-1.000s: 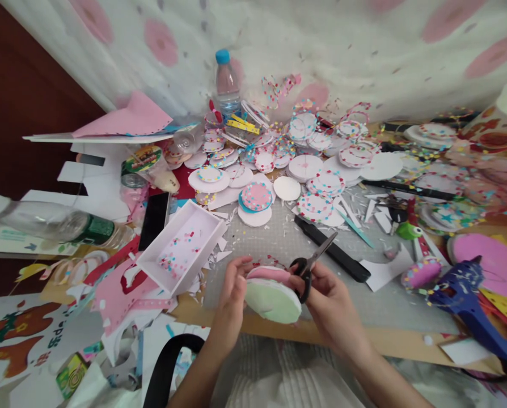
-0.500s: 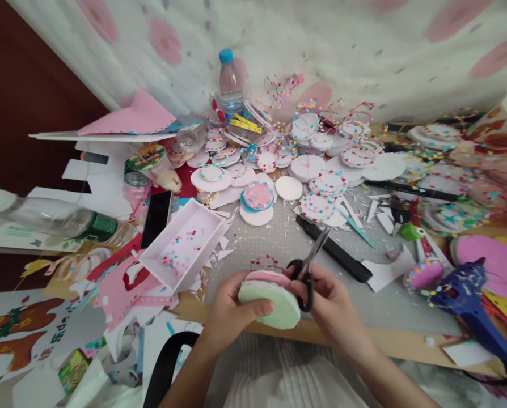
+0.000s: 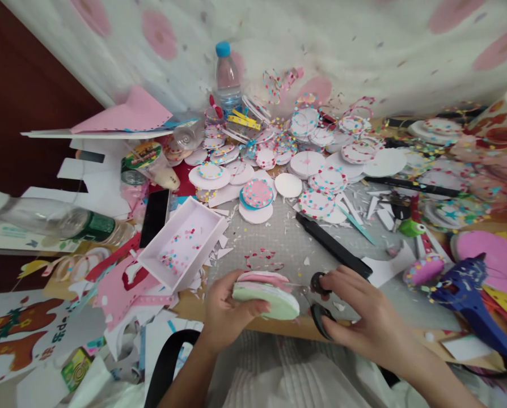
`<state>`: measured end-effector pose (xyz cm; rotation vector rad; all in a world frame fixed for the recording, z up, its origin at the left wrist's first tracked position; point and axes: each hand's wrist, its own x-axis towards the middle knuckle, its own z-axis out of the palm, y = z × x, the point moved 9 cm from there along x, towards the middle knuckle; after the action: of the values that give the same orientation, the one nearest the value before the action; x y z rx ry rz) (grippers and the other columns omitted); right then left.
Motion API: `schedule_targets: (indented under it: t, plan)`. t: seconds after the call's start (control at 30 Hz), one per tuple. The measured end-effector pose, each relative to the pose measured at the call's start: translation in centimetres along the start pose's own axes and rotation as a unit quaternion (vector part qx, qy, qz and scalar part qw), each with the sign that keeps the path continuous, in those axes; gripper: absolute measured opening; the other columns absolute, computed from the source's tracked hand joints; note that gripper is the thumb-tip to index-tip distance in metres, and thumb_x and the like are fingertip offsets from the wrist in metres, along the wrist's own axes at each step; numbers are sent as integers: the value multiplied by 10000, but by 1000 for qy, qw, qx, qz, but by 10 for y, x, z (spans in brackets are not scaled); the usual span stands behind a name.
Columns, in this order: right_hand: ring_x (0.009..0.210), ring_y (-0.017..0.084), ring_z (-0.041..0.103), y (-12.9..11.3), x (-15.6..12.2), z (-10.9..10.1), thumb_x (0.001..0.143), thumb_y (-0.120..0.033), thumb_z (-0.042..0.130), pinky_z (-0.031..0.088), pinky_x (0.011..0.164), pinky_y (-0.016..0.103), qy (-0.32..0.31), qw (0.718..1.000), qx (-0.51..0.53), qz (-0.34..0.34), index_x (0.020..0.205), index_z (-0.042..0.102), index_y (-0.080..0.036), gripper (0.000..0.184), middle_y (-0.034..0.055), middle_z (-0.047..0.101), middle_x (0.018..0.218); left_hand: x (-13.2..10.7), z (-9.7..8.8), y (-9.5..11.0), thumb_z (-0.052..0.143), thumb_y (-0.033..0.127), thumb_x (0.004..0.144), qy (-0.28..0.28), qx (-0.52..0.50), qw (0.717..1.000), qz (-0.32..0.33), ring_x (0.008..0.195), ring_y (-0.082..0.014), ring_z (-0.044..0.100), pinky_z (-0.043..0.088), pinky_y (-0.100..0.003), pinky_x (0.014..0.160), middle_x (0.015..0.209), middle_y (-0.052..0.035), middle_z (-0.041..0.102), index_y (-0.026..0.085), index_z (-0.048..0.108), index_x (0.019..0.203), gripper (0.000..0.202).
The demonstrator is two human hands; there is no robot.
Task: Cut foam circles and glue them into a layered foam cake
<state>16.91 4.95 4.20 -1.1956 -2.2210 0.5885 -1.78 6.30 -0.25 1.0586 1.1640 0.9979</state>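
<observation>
My left hand grips a stack of round foam discs, pale green underneath and pink on top, held over the table's front edge. My right hand holds black-handled scissors with fingers through the loops. The blades point left into the disc stack's right side. A curl of red trimmed scrap lies on the grey cutting mat just beyond the discs.
A white tray with confetti sits left of the mat. Many decorated discs pile at the back near a water bottle. A black knife, a blue glue gun, a phone and another bottle lie around.
My right hand has swung the scissors from pointing up and away to pointing left into the discs. My left hand closed its thumb over the green disc and lowered the stack slightly.
</observation>
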Motion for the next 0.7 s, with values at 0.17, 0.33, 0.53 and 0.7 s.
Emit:
schedule_targets:
  t: [0.17, 0.33, 0.53, 0.7]
  plan:
    - [670, 199, 577, -4, 0, -4, 866, -246, 584, 467, 616, 331, 19, 999, -44, -23, 958, 570, -180, 114, 53, 651, 763, -2, -5, -4, 857, 376, 596, 22, 3, 1000, 2, 705, -240, 708, 555, -271, 601, 783, -82, 772, 151, 763, 839, 344]
    - [741, 226, 582, -7, -5, -7, 897, -248, 579, 479, 649, 344, 34, 994, -93, -45, 931, 573, -163, 92, 100, 677, 833, -4, -2, -6, 853, 421, 599, 38, -29, 999, -13, 764, -249, 716, 569, -288, 674, 832, -94, 775, 147, 765, 853, 384]
    - [747, 218, 577, -1, -12, -4, 902, -215, 569, 490, 692, 359, 40, 994, -95, -28, 946, 598, -178, 64, 87, 688, 836, -5, -1, -11, 862, 424, 568, 74, -47, 995, -50, 753, -239, 709, 565, -291, 664, 846, -89, 775, 135, 745, 894, 452]
    - [715, 209, 565, -2, -3, -8, 859, -211, 592, 482, 625, 337, 44, 998, -45, 2, 886, 596, -192, 33, 68, 664, 774, -4, 0, -7, 847, 402, 588, 79, -22, 996, -44, 719, -227, 696, 562, -286, 641, 805, -72, 767, 142, 750, 855, 385]
